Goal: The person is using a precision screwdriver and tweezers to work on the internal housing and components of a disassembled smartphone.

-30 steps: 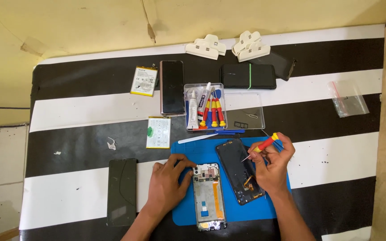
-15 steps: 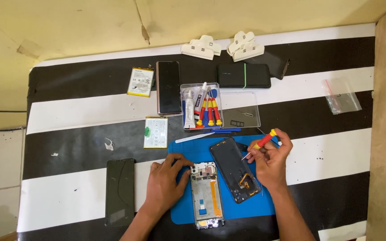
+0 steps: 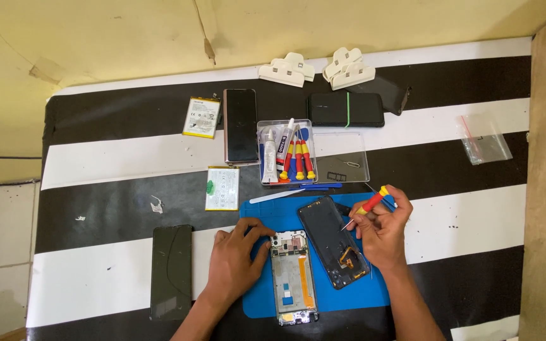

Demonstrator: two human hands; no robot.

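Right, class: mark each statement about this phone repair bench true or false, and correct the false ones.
1. The right hand holds a red and yellow screwdriver. True.
2. The left hand rests beside the opened phone frame. True.
3. The blue mat lies on a plain white cloth. False: the cloth is striped black and white.
4. The clear tool box is empty. False: it holds screwdrivers and a tube.
5. Two flat batteries lie left of the box. True.

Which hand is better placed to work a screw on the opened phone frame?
Right. The right hand holds the red screwdriver beside the opened phone frame; the left hand rests flat bracing it.
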